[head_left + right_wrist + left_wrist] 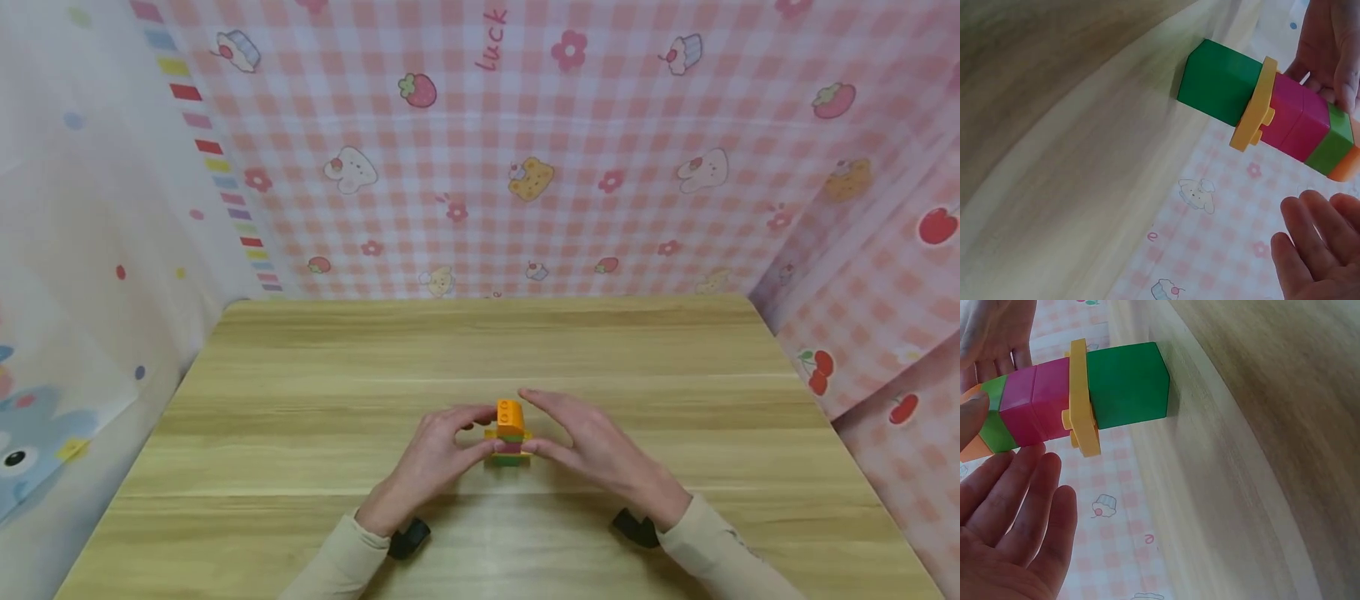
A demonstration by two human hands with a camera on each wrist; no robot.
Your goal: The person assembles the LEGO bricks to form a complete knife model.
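A tower of toy building blocks (510,417) stands upright on the table. From the bottom come a dark green block (1127,386), a yellow plate (1082,394), two magenta blocks (1036,400), a light green block (1330,139) and an orange block (508,415) on top. My left hand (438,454) holds the tower's upper part between thumb and fingers, around the magenta and light green blocks. At the tower's right side is my right hand (592,442), its thumb tip close by the magenta block and its other fingers (1316,237) extended apart from the blocks.
The wooden table (337,358) extends around the tower. Behind it hangs a pink checked cloth (480,167), with a white patterned curtain (90,217) on the left. Dark wrist devices (409,538) show beneath both wrists.
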